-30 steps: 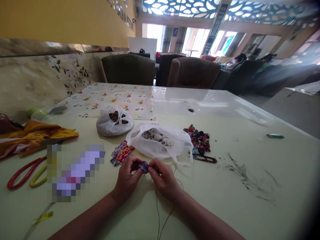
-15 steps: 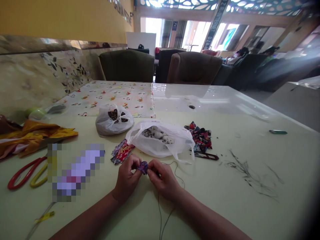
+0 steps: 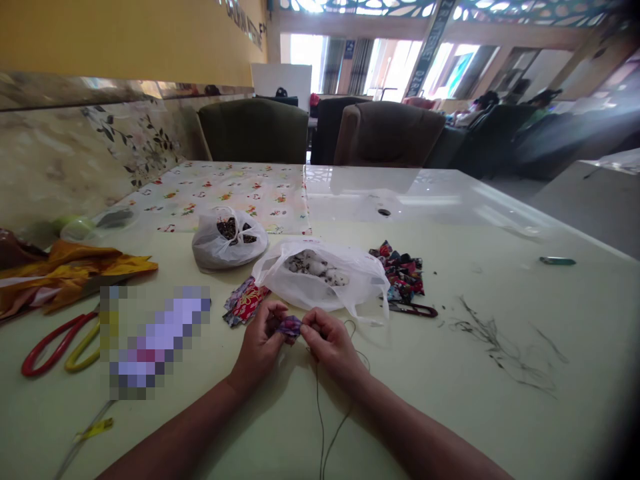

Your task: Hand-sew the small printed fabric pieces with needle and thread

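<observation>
A small piece of purple patterned cloth [image 3: 289, 327] is bunched up between my two hands above the table. My left hand [image 3: 261, 343] is closed on its left side, thumb in front. At the cloth's right edge, my right hand [image 3: 327, 341] pinches with thumb and forefinger; whether a needle is in that pinch is too small to see. A dark thread [image 3: 319, 407] hangs in a loop beneath my right hand and runs toward me. Just beyond my hands lie red and grey cloth pieces [image 3: 246, 301] and an open white plastic bag [image 3: 327, 287] with white fluffy stuffing.
Behind stands another plastic bag [image 3: 225, 253] with dark bits. Right of the bags are a cloth pile [image 3: 403, 273], thread snips [image 3: 415, 309], loose threads [image 3: 493, 340] and a green-handled cutter [image 3: 557, 261]. At left lie red-and-yellow-handled scissors [image 3: 50, 347], a blurred-out object [image 3: 160, 340] and yellow cloth [image 3: 85, 263].
The purple cloth has turned and shows more of its face between my fingers. Both hands have shifted slightly to the right, still holding it.
</observation>
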A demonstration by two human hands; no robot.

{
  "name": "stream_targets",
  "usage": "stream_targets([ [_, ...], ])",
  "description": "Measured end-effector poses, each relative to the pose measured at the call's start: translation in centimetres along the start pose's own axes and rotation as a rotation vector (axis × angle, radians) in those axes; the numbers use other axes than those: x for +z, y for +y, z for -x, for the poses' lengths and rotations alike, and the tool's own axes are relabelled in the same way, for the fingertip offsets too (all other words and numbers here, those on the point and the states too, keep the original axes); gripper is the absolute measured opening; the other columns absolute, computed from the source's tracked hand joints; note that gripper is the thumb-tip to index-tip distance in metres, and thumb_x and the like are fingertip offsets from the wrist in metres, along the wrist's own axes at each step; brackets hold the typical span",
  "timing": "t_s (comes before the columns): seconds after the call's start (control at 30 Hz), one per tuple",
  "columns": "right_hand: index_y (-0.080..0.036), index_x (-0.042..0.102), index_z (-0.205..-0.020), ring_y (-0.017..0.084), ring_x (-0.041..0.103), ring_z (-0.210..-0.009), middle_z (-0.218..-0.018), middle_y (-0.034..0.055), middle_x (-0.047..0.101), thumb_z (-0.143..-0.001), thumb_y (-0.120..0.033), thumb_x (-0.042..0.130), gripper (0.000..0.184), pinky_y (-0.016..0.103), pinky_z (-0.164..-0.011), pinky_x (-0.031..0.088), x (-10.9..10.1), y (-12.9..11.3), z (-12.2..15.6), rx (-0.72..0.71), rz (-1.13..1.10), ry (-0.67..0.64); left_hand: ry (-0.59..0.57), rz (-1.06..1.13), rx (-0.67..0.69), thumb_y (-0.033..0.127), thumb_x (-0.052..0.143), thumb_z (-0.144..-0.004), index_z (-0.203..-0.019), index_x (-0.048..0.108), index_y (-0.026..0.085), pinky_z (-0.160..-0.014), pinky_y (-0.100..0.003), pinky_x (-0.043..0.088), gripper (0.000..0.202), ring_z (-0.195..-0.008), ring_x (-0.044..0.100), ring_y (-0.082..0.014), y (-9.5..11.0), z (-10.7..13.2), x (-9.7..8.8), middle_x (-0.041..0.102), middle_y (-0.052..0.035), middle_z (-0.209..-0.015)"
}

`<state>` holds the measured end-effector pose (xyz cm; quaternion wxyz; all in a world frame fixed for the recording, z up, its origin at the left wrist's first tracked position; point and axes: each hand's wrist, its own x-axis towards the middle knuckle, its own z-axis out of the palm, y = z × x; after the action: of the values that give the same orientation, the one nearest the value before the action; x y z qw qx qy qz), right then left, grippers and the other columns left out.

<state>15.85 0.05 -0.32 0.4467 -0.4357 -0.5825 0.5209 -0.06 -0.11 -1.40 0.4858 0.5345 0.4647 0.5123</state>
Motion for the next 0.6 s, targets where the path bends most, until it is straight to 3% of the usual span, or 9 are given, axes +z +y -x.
stream_targets([
  [0.07,-0.020,0.049,-0.075,0.007,0.034,-0.046,-0.055,-0.0073,0.039,-0.086,-0.040,0.059,0.025,0.021,-0.045,0.027,0.1,0.4,-0.1,0.041,-0.072,0.075,0.021,-0.018,0.010,0.028,0.066,-0.082,-0.103,0.051,0.021,-0.064,-0.027,0.054,0.027,-0.070,0.063,-0.0131,0.1,-0.1,0.0,0.057,-0.0007,-0.092],
  [0.2,-0.020,0.049,-0.077,0.008,0.034,-0.045,-0.056,-0.0073,0.040,-0.086,-0.046,0.060,0.030,0.022,-0.043,0.027,0.2,1.0,-0.3,0.074,-0.122,0.197,0.027,-0.176,0.071,0.034,0.065,-0.084,-0.081,0.056,0.018,-0.059,-0.025,0.049,0.018,-0.060,0.056,-0.0109,0.7,0.1,0.1,0.054,0.0008,-0.079],
  [0.3,-0.019,0.051,-0.076,0.009,0.041,-0.053,-0.061,-0.0044,0.048,-0.087,-0.040,0.060,0.025,0.022,-0.050,0.034,0.3,0.9,-0.3,-0.040,-0.008,0.179,-0.032,-0.205,0.033,0.037,0.064,-0.085,-0.076,0.058,0.017,-0.056,-0.024,0.046,0.022,-0.057,0.054,-0.0108,1.2,0.5,0.5,0.055,0.0004,-0.076],
  [0.4,-0.018,0.054,-0.076,0.009,0.044,-0.058,-0.066,-0.0031,0.052,-0.088,-0.032,0.058,0.019,0.022,-0.056,0.036,0.3,0.8,-0.1,-0.150,0.110,0.134,-0.019,-0.179,-0.030,0.038,0.064,-0.084,-0.076,0.056,0.018,-0.054,-0.024,0.045,0.023,-0.054,0.054,-0.0112,1.5,0.7,0.8,0.053,0.0027,-0.069],
  [0.6,-0.019,0.053,-0.076,0.010,0.044,-0.058,-0.066,-0.0030,0.052,-0.088,-0.028,0.055,0.015,0.022,-0.055,0.035,0.2,0.7,0.0,-0.203,0.184,0.064,0.016,-0.173,-0.030,0.033,0.061,-0.082,-0.074,0.059,0.018,-0.053,-0.024,0.043,0.017,-0.053,0.053,-0.0117,1.4,0.5,0.7,0.054,0.0027,-0.063],
])
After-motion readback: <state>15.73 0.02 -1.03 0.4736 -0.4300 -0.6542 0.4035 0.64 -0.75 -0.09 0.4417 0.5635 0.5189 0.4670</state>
